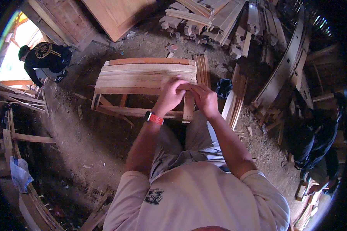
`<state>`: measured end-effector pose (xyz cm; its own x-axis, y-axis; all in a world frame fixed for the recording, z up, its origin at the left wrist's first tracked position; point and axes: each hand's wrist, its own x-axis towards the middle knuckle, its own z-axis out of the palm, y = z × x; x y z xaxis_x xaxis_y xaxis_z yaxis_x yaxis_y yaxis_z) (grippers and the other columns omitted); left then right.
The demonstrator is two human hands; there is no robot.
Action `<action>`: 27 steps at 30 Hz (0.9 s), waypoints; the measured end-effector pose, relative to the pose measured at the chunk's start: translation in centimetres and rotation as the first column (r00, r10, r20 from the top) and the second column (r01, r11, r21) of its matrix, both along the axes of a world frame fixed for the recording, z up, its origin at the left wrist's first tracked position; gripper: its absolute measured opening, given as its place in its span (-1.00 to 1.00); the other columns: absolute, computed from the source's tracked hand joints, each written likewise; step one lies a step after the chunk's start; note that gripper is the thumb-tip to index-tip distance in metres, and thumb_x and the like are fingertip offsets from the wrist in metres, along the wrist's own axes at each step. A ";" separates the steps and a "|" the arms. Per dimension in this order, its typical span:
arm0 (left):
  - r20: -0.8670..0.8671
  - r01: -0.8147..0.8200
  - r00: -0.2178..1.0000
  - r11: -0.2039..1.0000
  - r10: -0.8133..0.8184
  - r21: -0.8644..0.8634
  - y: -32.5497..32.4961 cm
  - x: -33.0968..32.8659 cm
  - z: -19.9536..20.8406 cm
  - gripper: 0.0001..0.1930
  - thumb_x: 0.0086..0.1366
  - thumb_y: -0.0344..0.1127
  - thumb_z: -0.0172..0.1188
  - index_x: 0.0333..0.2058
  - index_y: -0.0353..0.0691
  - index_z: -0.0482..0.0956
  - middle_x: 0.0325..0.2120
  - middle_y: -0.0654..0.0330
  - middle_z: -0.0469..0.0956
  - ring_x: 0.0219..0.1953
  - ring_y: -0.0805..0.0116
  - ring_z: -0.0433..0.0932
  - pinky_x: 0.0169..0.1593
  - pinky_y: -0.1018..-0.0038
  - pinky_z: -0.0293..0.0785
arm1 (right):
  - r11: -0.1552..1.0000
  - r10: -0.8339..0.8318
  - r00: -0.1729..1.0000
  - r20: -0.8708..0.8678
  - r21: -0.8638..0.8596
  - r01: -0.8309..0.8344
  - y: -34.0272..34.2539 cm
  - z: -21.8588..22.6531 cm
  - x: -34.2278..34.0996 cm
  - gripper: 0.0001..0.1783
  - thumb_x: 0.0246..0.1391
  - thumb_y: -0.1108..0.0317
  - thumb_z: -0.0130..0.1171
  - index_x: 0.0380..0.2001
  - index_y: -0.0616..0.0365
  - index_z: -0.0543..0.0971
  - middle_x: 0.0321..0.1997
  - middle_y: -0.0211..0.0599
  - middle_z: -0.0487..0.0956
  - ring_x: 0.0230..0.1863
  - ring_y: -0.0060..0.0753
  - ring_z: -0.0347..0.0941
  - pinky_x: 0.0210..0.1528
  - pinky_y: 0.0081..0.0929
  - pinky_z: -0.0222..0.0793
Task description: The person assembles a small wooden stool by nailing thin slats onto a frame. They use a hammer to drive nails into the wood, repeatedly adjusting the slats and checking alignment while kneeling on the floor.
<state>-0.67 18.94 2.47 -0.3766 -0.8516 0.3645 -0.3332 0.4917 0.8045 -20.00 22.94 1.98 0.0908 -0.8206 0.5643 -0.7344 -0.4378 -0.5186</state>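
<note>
Beige shirt: worn by the person, with a dark print on the chest. Watch: strapped in red on the left wrist. Left hand: fingers bent, drawn in toward the right hand, whose fingers are likewise curled; the fingertips are brought together. Whether a small item is pinched between them cannot be told. Wooden frame: set in front of the person, under the hands; upper part covered by side-by-side slats, lower part left open, with rails exposed. Boards: laid to the right of the frame, a black bundle beside them. Dirt floor: strewn with wood scraps. Co-worker in black: seen bent over at far left. Timber pile: stacked at the back.
</note>
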 end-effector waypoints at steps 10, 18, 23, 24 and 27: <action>0.004 0.008 1.000 0.951 -0.010 0.308 -0.1 -1.7 -1.7 -0.53 0.23 -0.62 0.13 0.14 -0.25 0.52 -0.04 0.09 0.67 0.04 0.26 0.64 0.14 0.35 0.53 | 1.000 -0.007 0.999 -0.039 0.004 0.008 0.3 0.1 0.0 -0.67 0.08 0.50 0.31 -0.07 -0.01 0.73 -0.08 -0.24 0.68 -0.16 -0.07 0.69 -0.18 -0.24 0.66; -0.017 -0.068 0.997 0.958 0.076 0.278 0.2 -2.5 -1.1 -0.63 0.25 -0.50 0.28 0.06 -0.29 0.58 -0.10 0.12 0.68 -0.06 0.29 0.64 0.13 0.38 0.51 | 0.995 -0.067 0.997 -0.042 0.071 0.070 2.2 -0.2 -3.3 -0.51 0.20 0.60 0.14 0.20 0.08 0.57 0.02 -0.04 0.66 -0.05 -0.02 0.66 0.03 -0.26 0.58; -0.094 -0.027 0.994 0.955 0.057 0.296 0.3 -2.9 -1.6 -0.64 0.25 -0.42 0.39 0.02 -0.24 0.59 -0.33 0.25 0.66 -0.21 0.42 0.63 -0.02 0.44 0.54 | 0.863 -0.418 0.895 0.156 0.375 0.338 9.1 -6.7 -14.6 -0.60 0.27 0.49 0.12 0.17 0.12 0.56 -0.06 -0.03 0.69 -0.10 -0.05 0.68 -0.05 -0.19 0.56; -0.066 -0.050 0.995 0.960 0.071 0.277 0.3 -2.7 -1.7 -0.65 0.25 -0.39 0.39 0.00 -0.22 0.61 -0.32 0.26 0.66 -0.22 0.44 0.62 -0.01 0.45 0.53 | 0.750 -0.517 0.856 -0.011 0.477 0.459 11.6 -8.7 -17.0 -0.64 0.29 0.30 0.14 0.10 0.17 0.58 -0.14 0.06 0.69 -0.11 0.07 0.67 -0.07 -0.09 0.55; 0.002 -0.097 0.995 0.969 0.099 0.228 0.3 -2.7 -1.8 -0.74 0.25 -0.36 0.39 -0.09 -0.21 0.63 -0.32 0.29 0.65 -0.23 0.47 0.59 -0.01 0.46 0.50 | 0.347 -0.442 0.811 -0.383 0.761 0.549 19.5 -13.9 -22.2 -0.57 0.17 0.13 0.20 -0.01 0.20 0.62 -0.16 0.19 0.67 -0.04 0.24 0.63 -0.03 0.04 0.55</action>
